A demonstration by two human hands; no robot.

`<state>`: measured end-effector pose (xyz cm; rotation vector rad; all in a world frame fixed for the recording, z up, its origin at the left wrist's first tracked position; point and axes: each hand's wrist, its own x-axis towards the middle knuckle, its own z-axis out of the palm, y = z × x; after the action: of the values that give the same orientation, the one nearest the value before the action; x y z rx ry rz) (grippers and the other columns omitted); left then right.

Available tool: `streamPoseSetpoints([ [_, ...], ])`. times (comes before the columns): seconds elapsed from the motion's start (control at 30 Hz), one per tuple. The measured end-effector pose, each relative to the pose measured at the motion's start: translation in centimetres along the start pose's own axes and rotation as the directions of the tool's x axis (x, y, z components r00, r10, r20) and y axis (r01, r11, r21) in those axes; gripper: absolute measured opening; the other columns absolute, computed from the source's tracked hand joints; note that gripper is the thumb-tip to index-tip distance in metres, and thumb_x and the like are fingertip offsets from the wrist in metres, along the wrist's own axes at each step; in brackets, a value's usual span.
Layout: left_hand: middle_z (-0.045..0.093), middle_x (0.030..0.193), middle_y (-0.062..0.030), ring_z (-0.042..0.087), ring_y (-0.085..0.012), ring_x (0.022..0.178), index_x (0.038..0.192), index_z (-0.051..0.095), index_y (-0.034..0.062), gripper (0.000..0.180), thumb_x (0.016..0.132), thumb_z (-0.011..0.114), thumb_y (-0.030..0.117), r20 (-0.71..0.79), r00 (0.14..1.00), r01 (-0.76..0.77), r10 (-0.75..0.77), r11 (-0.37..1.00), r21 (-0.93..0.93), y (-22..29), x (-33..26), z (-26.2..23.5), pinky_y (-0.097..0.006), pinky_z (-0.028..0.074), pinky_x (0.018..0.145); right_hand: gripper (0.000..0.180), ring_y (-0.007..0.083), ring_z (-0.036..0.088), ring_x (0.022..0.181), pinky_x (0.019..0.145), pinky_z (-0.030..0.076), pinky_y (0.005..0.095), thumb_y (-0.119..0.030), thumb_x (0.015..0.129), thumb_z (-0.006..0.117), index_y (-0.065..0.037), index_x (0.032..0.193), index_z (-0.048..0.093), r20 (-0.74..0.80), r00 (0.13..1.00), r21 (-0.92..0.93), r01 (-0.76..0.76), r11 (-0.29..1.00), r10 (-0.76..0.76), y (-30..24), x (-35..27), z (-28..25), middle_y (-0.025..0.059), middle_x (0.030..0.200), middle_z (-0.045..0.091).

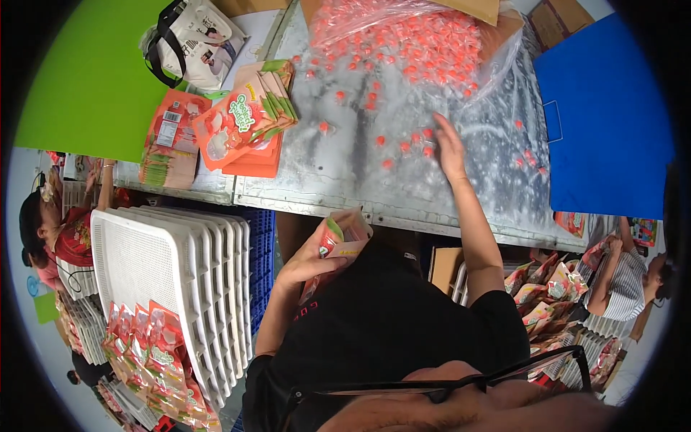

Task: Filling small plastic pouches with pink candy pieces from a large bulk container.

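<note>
Desk: I am looking down on a grey metal top, scuffed whitish in patches, with a seam left of the middle.
Far edge: a heap of red pieces in clear wrappers lies there, clear plastic around it.
Loose pieces: a small cluster sits between the heap and the near edge, others scatter leftward, and a few lie by the right edge.
Right hand: over the desk just beside that cluster, fingers stretched out; I cannot tell whether they touch a piece.
Left hand: pinching a pouch just off the near edge; I can see its open mouth.
Left part: printed pouches lie stacked, a white tote bag behind them.
Right edge: a blue panel borders it.
Beside the near edge: on the left I see stacked white trays.
</note>
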<state>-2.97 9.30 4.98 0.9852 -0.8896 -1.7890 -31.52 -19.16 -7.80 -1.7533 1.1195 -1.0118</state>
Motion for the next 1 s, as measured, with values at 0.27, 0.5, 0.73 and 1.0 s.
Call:
streamPoseSetpoints([
  [0.27,0.048,0.137,-0.0109,0.044,-0.0202,0.128,0.148,0.035,0.0026,0.089,0.067,0.070,0.011,-0.128,0.989,-0.061,0.076,0.991,0.122,1.4,0.1,1.1,-0.034,0.030,0.109,0.050,0.0345,0.024,0.147,0.118,0.011,0.0617,-0.033,0.093,0.060,-0.024,0.142,0.054,0.330,0.937,-0.543,0.287,0.789,-0.114,-4.9,-1.0,4.2,0.0049,0.156,0.037],
  [0.5,0.048,0.138,-0.0119,0.042,-0.0217,0.131,0.147,0.035,0.0009,0.091,0.064,0.071,0.008,-0.244,0.934,-0.152,0.260,0.910,0.386,2.0,0.3,-0.8,-0.036,0.026,0.113,0.050,0.0340,0.037,0.135,0.111,0.028,0.0563,-0.035,0.082,0.072,-0.021,0.130,0.062,0.515,0.809,-0.491,0.550,0.676,-0.284,-6.1,-1.4,8.0,0.0050,0.145,0.048],
  [0.73,0.048,0.140,-0.0169,0.044,-0.0260,0.135,0.146,0.036,0.0015,0.089,0.063,0.068,0.000,-0.304,0.871,-0.110,0.386,0.756,0.645,1.5,2.0,-1.1,-0.037,0.031,0.113,0.013,0.0242,0.062,0.086,0.077,0.050,0.0361,-0.017,0.088,0.070,-0.006,0.094,0.068,0.234,0.819,-0.306,0.574,0.760,-0.524,-3.7,-1.8,8.4,0.0053,0.107,0.065],
  [1.0,0.041,0.145,-0.0227,0.037,-0.0410,0.137,0.146,0.040,0.0079,0.093,0.063,0.082,0.010,-0.126,0.795,-0.036,0.593,0.254,0.966,0.2,5.8,-0.4,-0.053,0.028,0.115,0.012,0.0172,0.063,0.087,0.081,0.051,0.0313,-0.012,0.098,0.058,-0.002,0.104,0.059,0.248,0.937,0.879,-0.324,0.350,0.246,-16.3,-3.6,9.6,0.0112,0.108,0.065],
])
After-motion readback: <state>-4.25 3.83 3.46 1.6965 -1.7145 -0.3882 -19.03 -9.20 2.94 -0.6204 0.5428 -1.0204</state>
